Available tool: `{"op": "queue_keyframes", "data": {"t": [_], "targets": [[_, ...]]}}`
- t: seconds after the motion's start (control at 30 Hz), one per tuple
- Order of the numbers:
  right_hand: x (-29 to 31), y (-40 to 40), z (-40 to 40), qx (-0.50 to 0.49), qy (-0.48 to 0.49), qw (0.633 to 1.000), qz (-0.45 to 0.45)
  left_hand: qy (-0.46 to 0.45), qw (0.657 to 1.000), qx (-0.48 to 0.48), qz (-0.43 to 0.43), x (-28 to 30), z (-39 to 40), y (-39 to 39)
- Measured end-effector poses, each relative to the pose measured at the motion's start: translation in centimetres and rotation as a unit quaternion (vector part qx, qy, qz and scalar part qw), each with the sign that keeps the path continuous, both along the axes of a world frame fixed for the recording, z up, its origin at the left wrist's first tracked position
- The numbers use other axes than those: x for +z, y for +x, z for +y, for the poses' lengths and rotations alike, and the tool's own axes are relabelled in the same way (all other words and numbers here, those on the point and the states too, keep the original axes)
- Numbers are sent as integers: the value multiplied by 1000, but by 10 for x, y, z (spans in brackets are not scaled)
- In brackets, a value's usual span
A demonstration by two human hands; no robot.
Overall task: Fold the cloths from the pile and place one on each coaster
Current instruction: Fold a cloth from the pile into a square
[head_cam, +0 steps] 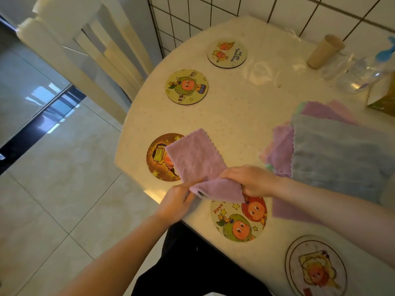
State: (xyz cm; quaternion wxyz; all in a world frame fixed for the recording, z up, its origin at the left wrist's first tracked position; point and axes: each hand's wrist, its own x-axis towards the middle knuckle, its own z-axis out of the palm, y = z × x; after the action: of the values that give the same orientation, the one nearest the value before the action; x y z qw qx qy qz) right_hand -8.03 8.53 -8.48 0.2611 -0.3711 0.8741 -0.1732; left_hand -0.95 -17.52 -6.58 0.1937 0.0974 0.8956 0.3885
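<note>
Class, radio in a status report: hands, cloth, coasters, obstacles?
Both hands, left and right, grip purple cloth, mid-fold above table edge. Five coasters, none with a cloth laid flat. Pile waits right. Nothing blocking.

A rounded cream table (235,116) carries five cartoon coasters (186,87) along its edge, a pile of cloths (333,150), a cardboard tube (324,51) and clear bottles (361,73).

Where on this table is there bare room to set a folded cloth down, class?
Bare tabletop lies between the two far coasters and the cloth pile. The near edge is crowded: both hands grip the purple cloth there.
</note>
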Motion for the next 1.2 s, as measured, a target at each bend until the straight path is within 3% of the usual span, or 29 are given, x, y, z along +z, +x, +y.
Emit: {"op": "queue_keyframes", "data": {"t": [0.1, 0.27, 0.5, 0.67, 0.83, 1.0, 1.13, 1.2], "targets": [[10, -12, -17, -177, -86, 972, -132, 53, 981, 154, -109, -4, -1, -16], [9, -45, -53, -351, -170, 911, -134, 233, 888, 335, -211, -5, -11, -55], [-4, -60, -82, -390, -71, 915, -75, 230, 904, 317, -174, -16, -21, -72], [-2, -59, -86, -388, -75, 916, -72, 262, 896, 324, -154, -18, -20, -61], [-8, -64, -100, -417, 52, 907, -8, 183, 862, 425, -209, -26, -15, -68], [-5, -60, -107, -413, 98, 905, 39, 17, 884, 435, -169, -17, -23, -75], [0, -58, -113, -386, 125, 908, 105, -44, 898, 420, -123, -11, -25, -79], [0, -59, -116, -414, 101, 901, 76, -51, 895, 423, -134, -13, -22, -85]]}}
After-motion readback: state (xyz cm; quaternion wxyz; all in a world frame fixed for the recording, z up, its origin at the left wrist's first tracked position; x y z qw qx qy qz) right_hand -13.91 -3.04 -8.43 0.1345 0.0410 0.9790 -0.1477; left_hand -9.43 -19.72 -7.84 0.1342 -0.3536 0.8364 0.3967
